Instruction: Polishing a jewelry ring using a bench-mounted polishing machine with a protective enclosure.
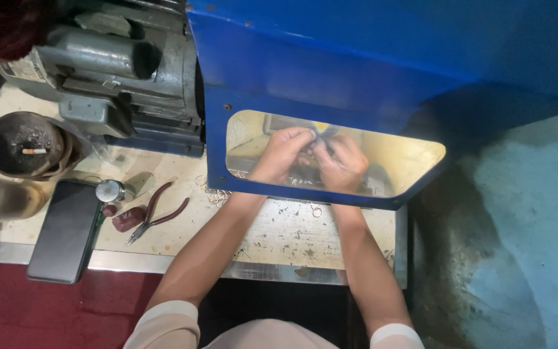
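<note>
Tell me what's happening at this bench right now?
A person has both hands behind the clear window of a blue machine guard. The left hand and right hand are pressed together around something small that cannot be made out. Small metal rings lie scattered on the worn tabletop. To the left lie pliers, a dark phone and a grey motor.

The person wears a light beige, pale pinkish top with short sleeves. Each sleeve ends just above the elbow with a plain folded hem. Both forearms are bare. The left hand (283, 152) and the right hand (342, 165) wear no gloves.
</note>
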